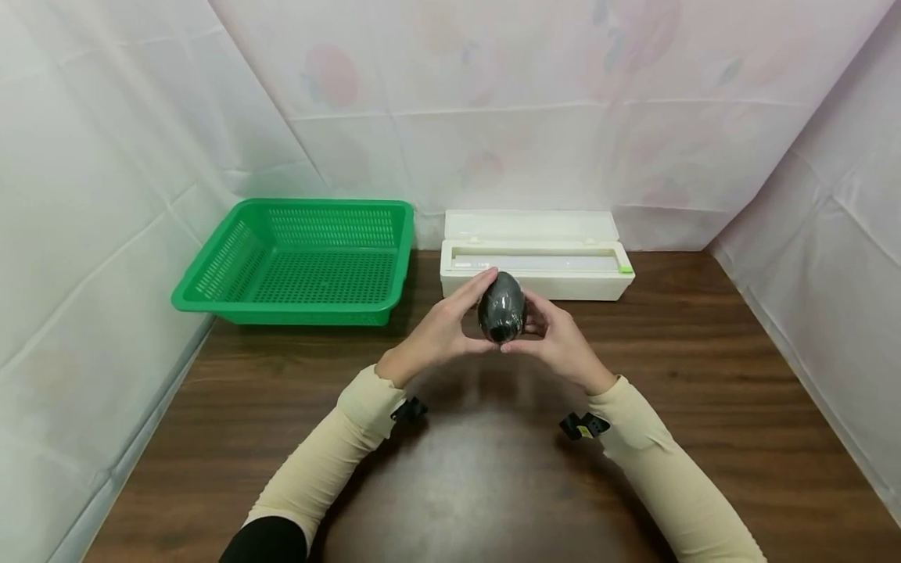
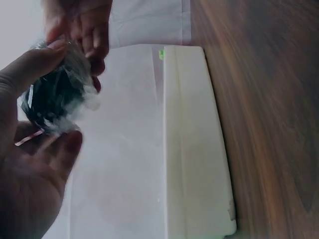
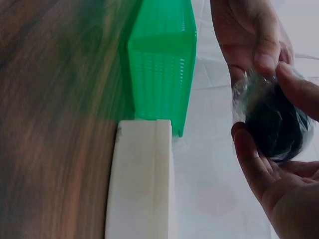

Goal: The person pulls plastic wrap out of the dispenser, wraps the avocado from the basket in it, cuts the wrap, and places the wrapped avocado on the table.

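A dark, oval, fruit-like item is held up over the table, wrapped in clear cling film. My left hand grips it from the left, thumb and fingers around its side. From the other side my right hand holds it too, with both thumbs meeting at its near end. Crinkled cling film bunches at one side in the left wrist view. The film also stands out loosely around the dark item in the right wrist view. Behind the hands is a white cling film dispenser, its lid raised.
A green plastic basket with slotted walls stands at the back left. The dispenser's raised lid leans toward the white curtain behind it. White sheets also hang along both sides of the brown wooden table.
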Available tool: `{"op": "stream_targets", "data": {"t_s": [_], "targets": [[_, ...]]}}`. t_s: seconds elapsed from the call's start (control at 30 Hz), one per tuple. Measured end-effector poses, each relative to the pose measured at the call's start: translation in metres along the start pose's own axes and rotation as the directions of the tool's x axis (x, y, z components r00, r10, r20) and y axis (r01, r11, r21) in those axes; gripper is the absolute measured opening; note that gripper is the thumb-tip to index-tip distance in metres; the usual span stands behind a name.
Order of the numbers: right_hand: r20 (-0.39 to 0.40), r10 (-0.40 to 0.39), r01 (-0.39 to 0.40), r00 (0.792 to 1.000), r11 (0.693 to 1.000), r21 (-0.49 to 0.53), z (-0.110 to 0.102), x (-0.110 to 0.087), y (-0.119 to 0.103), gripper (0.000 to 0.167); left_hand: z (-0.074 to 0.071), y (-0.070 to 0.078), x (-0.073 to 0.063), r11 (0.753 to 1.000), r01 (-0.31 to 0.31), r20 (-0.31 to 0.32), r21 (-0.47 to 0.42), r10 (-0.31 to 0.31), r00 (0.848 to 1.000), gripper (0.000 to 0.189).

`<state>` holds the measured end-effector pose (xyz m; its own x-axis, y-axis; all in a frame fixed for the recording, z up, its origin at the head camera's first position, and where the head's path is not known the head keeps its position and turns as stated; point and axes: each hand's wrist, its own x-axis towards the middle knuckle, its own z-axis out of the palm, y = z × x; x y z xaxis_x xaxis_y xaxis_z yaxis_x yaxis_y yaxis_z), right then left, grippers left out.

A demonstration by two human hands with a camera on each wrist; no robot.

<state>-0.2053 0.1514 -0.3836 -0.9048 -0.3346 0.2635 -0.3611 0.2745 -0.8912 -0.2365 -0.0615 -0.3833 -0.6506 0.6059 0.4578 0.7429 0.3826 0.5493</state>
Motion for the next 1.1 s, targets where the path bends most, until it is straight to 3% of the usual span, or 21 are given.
{"op": "stream_targets", "data": {"t_s": [0.17,0.3,0.37,0.5,0.63,0.8,0.87,0.97,1.03,1.1], "targets": [[-0.035,0.002,0.000,0.999,0.998,0.058,0.000,0.000,0.000,0.087,0.002,0.003,0.005,0.999,-0.023,-0.008,0.049,0.023,1.000,0.103],[0.019,0.046,-0.048,0.999,0.991,0.123,-0.004,0.000,-0.001,0.087,0.004,0.001,0.004,0.996,-0.046,-0.024,0.071,0.048,0.999,0.103],[0.065,0.105,-0.116,0.992,0.975,0.188,-0.007,0.000,0.000,0.081,0.006,-0.001,0.003,0.995,-0.051,-0.021,0.081,0.053,0.998,0.103],[0.094,0.225,-0.243,0.970,0.916,0.320,-0.010,-0.001,0.002,0.063,0.009,-0.004,0.001,0.995,-0.053,-0.005,0.083,0.054,0.999,0.105],[0.054,0.266,-0.267,0.962,0.892,0.365,-0.008,-0.001,0.002,0.056,0.009,-0.003,0.000,1.000,-0.017,0.010,-0.010,0.017,1.000,0.108],[0.009,0.263,-0.247,0.965,0.894,0.373,-0.005,-0.002,0.000,0.056,0.004,0.000,0.000,0.983,0.091,-0.045,-0.160,-0.100,0.994,0.094],[-0.013,0.259,-0.237,0.966,0.900,0.365,-0.005,-0.003,0.000,0.057,0.002,0.002,0.000,0.969,0.167,-0.101,-0.183,-0.187,0.977,0.076],[-0.043,0.257,-0.227,0.965,0.911,0.343,-0.005,-0.003,-0.001,0.059,0.000,0.003,0.000,0.928,0.311,-0.140,-0.204,-0.342,0.929,0.050],[-0.055,0.259,-0.227,0.964,0.915,0.335,-0.005,-0.003,-0.001,0.061,-0.002,0.004,0.001,0.886,0.401,-0.119,-0.232,-0.435,0.893,0.043],[-0.053,0.256,-0.227,0.965,0.921,0.317,-0.004,-0.003,-0.001,0.062,-0.003,0.005,0.002,0.850,0.450,-0.068,-0.274,-0.484,0.872,0.041]]}}
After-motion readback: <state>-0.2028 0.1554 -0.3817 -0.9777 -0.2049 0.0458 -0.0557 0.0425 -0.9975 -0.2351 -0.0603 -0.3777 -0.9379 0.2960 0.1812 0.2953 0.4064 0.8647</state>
